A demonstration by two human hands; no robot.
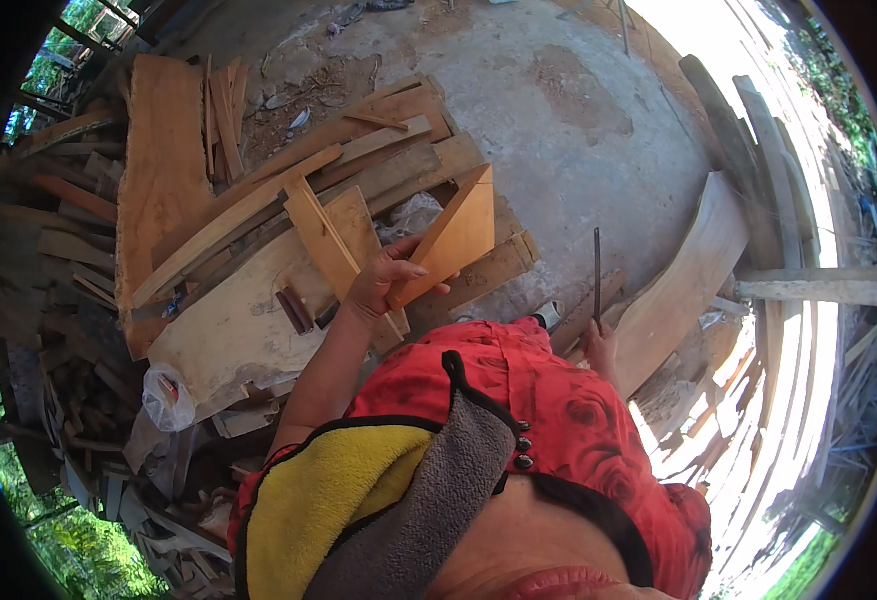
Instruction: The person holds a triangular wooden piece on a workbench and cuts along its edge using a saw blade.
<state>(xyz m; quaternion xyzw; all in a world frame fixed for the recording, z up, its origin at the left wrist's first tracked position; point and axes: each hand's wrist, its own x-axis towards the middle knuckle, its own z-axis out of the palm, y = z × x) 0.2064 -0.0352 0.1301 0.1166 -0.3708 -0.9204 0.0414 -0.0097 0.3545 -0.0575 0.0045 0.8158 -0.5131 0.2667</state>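
Closed around the narrow lower end of a wedge-shaped wooden piece [466, 228], the left grip [396, 275] has its thumb on the near face, with fingertips showing past the far edge. Held this way, the piece stands tilted up in front of the body, its pointed top away from the wearer; the pinch near one end probably leaves most of its face uncovered and in sight.

Well apart, the right grip [601, 348] is wrapped about the lower end of a thin dark rod [598, 265], which points upright and away. Taking it by the end seems to keep its length free; what kind of tool it is, I cannot tell.

Just behind the left wrist lies a narrow plank [321, 235], and beside it a broad pale board [234, 320] bearing two short reddish-brown pieces [295, 311], perhaps put there to be within reach. Beyond, long boards [389, 140] lie stacked roughly lengthwise, which likely keeps the pile steady on the concrete floor [619, 150]. Near the pale board's lower left corner rests a clear plastic bag [169, 398]. On the right, a wide curved-looking board [681, 285] stretches away from near the right grip.
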